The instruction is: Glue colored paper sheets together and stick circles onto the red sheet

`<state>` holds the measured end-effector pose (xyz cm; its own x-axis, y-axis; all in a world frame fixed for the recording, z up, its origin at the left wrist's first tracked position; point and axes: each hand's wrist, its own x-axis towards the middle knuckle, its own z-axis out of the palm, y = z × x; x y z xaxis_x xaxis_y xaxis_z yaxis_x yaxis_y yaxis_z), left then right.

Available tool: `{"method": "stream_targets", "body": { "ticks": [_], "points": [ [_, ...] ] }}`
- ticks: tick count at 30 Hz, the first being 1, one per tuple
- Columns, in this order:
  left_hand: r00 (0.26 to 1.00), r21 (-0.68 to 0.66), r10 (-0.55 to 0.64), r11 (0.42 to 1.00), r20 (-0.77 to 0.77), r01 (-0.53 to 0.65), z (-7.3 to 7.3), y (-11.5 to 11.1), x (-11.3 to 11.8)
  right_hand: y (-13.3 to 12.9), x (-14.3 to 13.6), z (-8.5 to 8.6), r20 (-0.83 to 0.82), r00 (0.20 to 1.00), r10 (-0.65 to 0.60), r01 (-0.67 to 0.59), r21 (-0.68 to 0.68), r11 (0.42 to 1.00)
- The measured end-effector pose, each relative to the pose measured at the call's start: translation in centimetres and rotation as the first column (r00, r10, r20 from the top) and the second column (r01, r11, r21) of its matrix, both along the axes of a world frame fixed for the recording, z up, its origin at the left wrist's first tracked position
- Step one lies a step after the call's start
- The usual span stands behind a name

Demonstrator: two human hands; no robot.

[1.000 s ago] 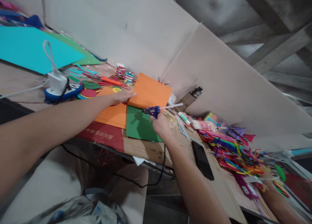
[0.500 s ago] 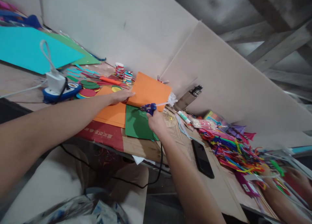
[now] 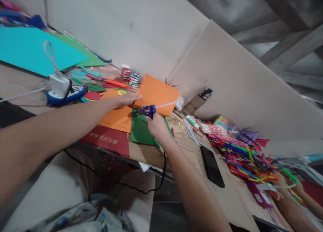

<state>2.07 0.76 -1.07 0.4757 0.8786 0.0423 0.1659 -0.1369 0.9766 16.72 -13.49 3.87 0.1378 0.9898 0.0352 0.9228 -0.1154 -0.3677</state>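
Head view, and from where I stand the person has both arms stretched out over a cluttered table (image 3: 25, 87). The left hand (image 3: 128, 99) grasps the left edge of an orange sheet (image 3: 159, 94), thumb on top, the other fingers mostly hidden, and the sheet stands tilted up from the table. The right hand (image 3: 156, 125) has its fingers wrapped round the grip of a blue glue gun (image 3: 148, 111), a pale rod (image 3: 166, 104) sticking out behind it across the orange. Its nozzle points left, near the sheet's lower edge; I can't tell whether it touches. Beneath the gun lies a green sheet (image 3: 142, 132), and beside that, partly under the left forearm, a second orange sheet (image 3: 116, 121). A black cord (image 3: 163, 171) hangs below the table edge. Past the left arm sit coloured paper discs (image 3: 93, 96) and a white plug (image 3: 59, 84) on a blue power strip (image 3: 77, 91). Over to the right, a phone (image 3: 213, 166) lies near a heap of bright fuzzy sticks (image 3: 248, 161), with another person's arms (image 3: 290, 208) just beyond
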Motion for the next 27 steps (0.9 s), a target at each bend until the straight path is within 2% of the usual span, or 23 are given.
{"method": "stream_targets", "body": {
  "ticks": [2,9,16,20,24,27],
  "points": [
    [0.999,-0.008,0.032,0.999,0.016,-0.032,0.0,0.0,0.0,0.3,-0.1,-0.1,0.01,1.0,-0.009,0.009,0.0,1.0],
    [0.999,0.004,0.005,1.0,0.049,-0.005,0.2,-0.4,-0.1,-0.8,0.2,0.7,0.01,0.999,0.049,-0.049,-0.02,0.999],
    [0.999,-0.019,0.032,0.999,0.022,-0.032,0.4,-0.5,0.0,1.1,-0.7,-0.2,-0.013,1.0,0.011,-0.011,-0.019,1.0],
    [0.998,-0.041,0.028,0.999,0.062,-0.025,0.6,-0.7,0.0,-0.1,-0.3,0.2,-0.004,0.999,0.05,-0.05,-0.002,0.999],
    [0.992,-0.075,0.011,0.997,0.123,-0.002,1.1,-1.2,0.1,-1.7,0.1,1.0,-0.005,0.998,0.068,-0.068,-0.04,0.997],
    [0.993,-0.071,0.031,0.997,0.111,-0.023,1.1,-1.3,0.1,-1.5,0.1,0.9,-0.013,0.998,0.058,-0.058,-0.041,0.997]
  ]
}}
